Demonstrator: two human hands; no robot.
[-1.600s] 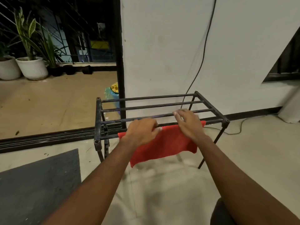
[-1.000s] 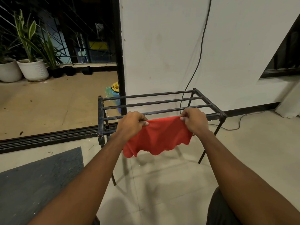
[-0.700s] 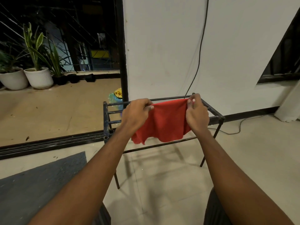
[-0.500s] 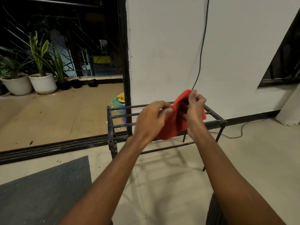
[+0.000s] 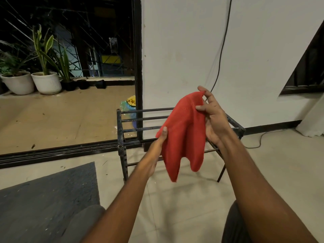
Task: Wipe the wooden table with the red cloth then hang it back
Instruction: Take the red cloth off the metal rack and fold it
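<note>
Red cloth (image 5: 184, 130): held in the air between both hands, clear of the rack, bunched at the top and hanging in loose folds with two points at the lower edge.
Right hand (image 5: 213, 120): raised, palm toward the cloth; thumb and fingers pinch the upper right edge, and one fingertip shows above the top fold.
Left hand (image 5: 157, 146): lower than the right hand, mostly hidden behind the cloth; thumb (image 5: 164, 131) presses on the left edge of the fabric. Grip of the remaining fingers cannot be told.
Metal rack (image 5: 122, 137): dark bar frame standing on the floor directly beyond and below both hands; its horizontal bars run left to right behind the cloth.
Wall (image 5: 184, 50): white, behind the rack, with a black cable (image 5: 221, 50) running down it above the right hand.
Mat (image 5: 47, 199): dark grey, on the floor below and left of the left forearm.
Plant pots (image 5: 31, 83): white, far to the left beyond the door track.
</note>
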